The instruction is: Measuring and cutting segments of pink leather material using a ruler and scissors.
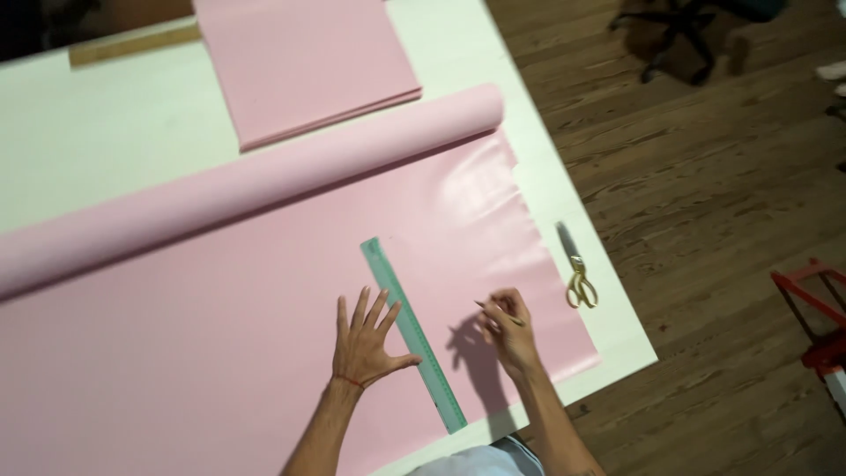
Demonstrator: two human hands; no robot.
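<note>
- Currently left hand (pixel 366 339) flat, fingers spread, pinning green ruler (pixel 412 333) on pink sheet (pixel 220 335).
- Right hand (pixel 508 328) pinching pencil (pixel 499 313).
- Sheet probably thin, glossy, slippery, crease-prone; best pressed flat, lifted at edges.

I'm seeing bright overhead light glaring off the pink sheet (pixel 476 189) toward two o'clock, my right hand (pixel 509 330) casting a shadow toward nine o'clock; edges are softening.

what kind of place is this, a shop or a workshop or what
Probably a craft or sewing workroom. A big white cutting table holds a roll of pink sheet material and a folded pink stack. The left hand steadies a green ruler, the right hand holds a pencil, and gold-handled scissors lie nearby.
</note>
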